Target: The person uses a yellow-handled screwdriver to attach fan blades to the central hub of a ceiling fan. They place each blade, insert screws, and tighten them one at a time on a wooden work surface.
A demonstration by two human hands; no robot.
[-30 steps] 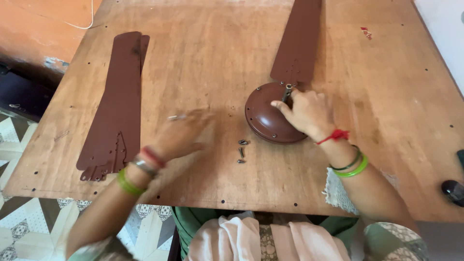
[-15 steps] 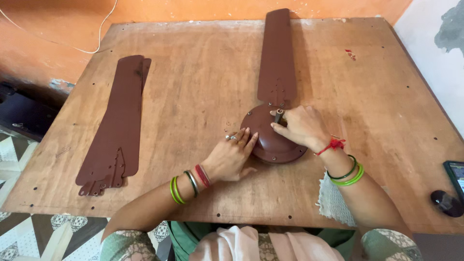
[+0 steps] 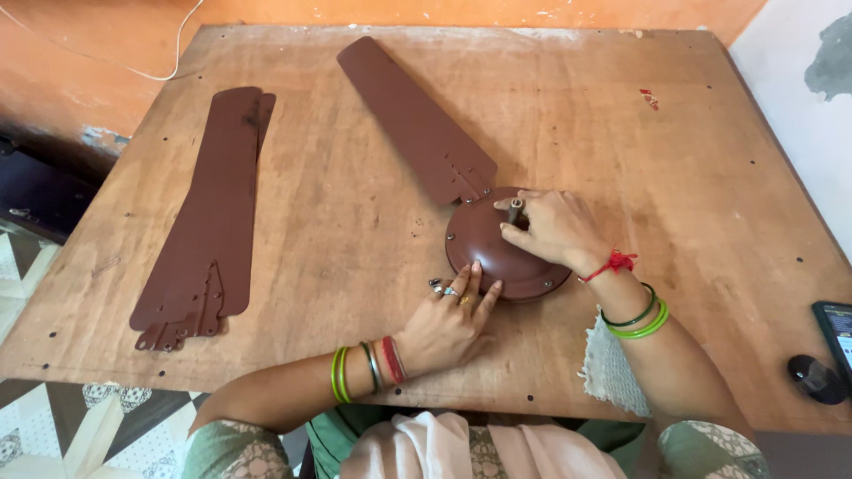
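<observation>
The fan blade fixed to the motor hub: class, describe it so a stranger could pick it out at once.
On the wooden table, find the round brown hub under both hands. One flat brown blade runs from it toward the far left. Unlike the loose blades stacked at the left, it is attached to the hub.

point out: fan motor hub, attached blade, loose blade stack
fan motor hub (image 3: 486, 247), head view, bare dome left of the shaft.
attached blade (image 3: 408, 115), head view, mid-length.
loose blade stack (image 3: 213, 208), head view, middle of top blade.
</observation>
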